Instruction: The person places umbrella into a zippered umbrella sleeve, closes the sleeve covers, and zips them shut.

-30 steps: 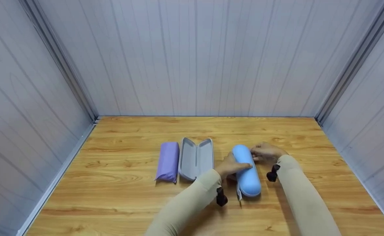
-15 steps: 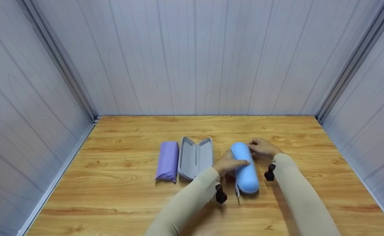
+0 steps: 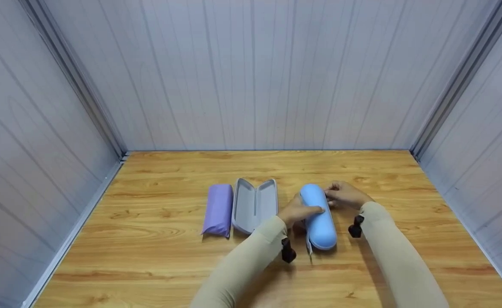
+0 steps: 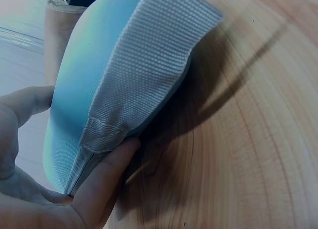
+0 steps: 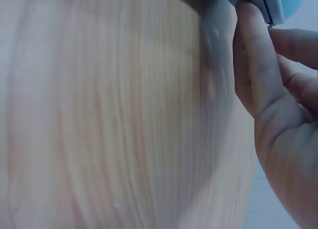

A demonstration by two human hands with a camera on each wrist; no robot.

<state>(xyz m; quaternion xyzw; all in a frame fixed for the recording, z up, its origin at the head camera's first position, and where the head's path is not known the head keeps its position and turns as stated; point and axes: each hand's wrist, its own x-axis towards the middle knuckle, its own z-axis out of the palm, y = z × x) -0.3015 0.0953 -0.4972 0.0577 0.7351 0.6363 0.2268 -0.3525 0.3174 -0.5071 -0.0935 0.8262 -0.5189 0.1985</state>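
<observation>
A blue zip-up glasses case lies lengthwise on the table at centre right, its domed side up. My left hand grips it from the left, thumb over the top. In the left wrist view a grey woven strap sticks out from the seam, close to my left fingers. My right hand is at the case's far right side. In the right wrist view its fingers pinch the seam edge of the blue case. Whether they hold a zipper pull there is too small to tell.
Left of my left hand an open grey case lies with both halves spread. Beside it is a purple wrapped packet. The wooden table is bounded by pale panel walls at the back and sides.
The blue case has shifted slightly away and to the left, with my left hand on it. My right hand has moved slightly away along with it. The grey case and purple packet stay put.
</observation>
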